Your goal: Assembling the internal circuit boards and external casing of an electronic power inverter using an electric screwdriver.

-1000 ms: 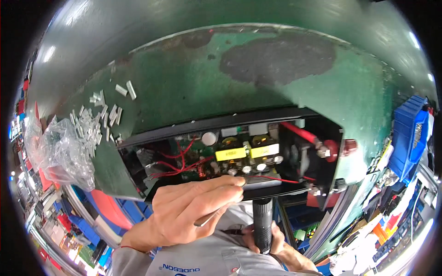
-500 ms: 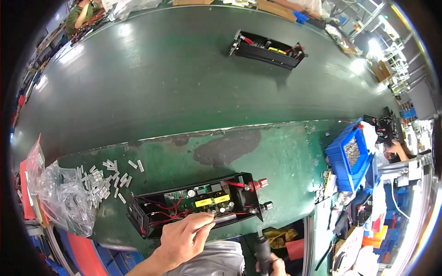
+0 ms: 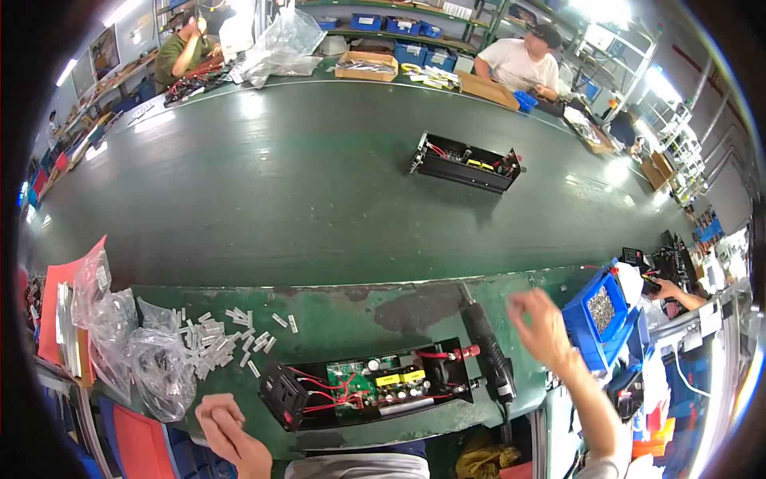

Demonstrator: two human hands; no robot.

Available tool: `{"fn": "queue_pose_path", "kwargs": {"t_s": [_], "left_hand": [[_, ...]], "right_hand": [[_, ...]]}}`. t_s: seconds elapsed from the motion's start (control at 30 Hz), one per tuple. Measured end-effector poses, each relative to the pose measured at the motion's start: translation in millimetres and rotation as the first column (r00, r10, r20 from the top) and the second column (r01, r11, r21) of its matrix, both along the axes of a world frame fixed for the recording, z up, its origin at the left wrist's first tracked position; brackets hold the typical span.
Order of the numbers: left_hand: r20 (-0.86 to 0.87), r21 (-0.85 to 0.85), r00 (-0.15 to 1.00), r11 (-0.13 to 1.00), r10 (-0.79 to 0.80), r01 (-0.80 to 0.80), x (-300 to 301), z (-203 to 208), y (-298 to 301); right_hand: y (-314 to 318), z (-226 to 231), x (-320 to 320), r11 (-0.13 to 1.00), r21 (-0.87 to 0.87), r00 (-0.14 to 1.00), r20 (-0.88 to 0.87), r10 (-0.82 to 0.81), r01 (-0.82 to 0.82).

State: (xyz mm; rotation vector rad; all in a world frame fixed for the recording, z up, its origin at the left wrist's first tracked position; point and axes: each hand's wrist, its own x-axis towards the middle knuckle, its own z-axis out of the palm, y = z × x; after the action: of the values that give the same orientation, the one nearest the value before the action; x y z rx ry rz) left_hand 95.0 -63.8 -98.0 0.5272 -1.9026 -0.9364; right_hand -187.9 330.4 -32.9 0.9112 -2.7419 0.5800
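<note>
A long black metal case (image 3: 343,425) lies open-topped on the green bench in front of me. In it sit a green circuit board (image 3: 341,372), yellow-wrapped parts (image 3: 401,378), red wires and a silver bar along the near side. Left of the case, my left hand (image 3: 227,427) hovers with its fingers curled in; whether anything is inside them is hidden. My right hand (image 3: 542,329), slightly blurred, is raised over the bench with fingers apart and nothing visible in it. Between that hand and the case, a black electric screwdriver (image 3: 488,347) lies on the bench.
Several small clear-silver pieces (image 3: 219,343) are scattered beside plastic bags (image 3: 159,359) at left. A blue bin (image 3: 594,319) of small metal parts stands at right. A second black case (image 3: 467,162) rests on the dark surface beyond. Co-workers (image 3: 523,62) sit at the far side.
My right hand has let go of the screwdriver, now on the bench right of the case, and moved up. My left hand has drawn back leftward from the case. The view has tilted up.
</note>
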Motion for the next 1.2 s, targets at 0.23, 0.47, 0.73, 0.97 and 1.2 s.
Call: {"fn": "queue_pose_path", "kwargs": {"t_s": [0.23,0.47,0.73,0.97,1.2], "left_hand": [[0.433,0.078,0.901,0.995,0.022,-0.062,9,-34,-11],[0.519,-0.016,0.854,0.999,0.037,-0.034,2,-27,-8],[0.559,0.110,0.829,0.990,0.015,-0.092,6,-27,-12],[0.477,0.119,0.879,0.992,-0.018,-0.044,-3,-25,-15],[0.460,0.120,0.885,0.993,-0.072,0.019,-4,-17,-21]], "right_hand": [[-39,-57,-227,0.958,0.260,0.950,-0.310,-0.037,0.123],[-86,-65,-317,0.898,0.321,0.890,-0.433,-0.143,0.300],[-92,-46,-262,0.972,0.230,0.926,-0.374,0.048,0.042],[-43,4,-107,0.841,0.468,0.962,-0.148,-0.229,0.273],[-5,18,21,0.809,0.459,0.922,-0.062,-0.383,0.367]]}}
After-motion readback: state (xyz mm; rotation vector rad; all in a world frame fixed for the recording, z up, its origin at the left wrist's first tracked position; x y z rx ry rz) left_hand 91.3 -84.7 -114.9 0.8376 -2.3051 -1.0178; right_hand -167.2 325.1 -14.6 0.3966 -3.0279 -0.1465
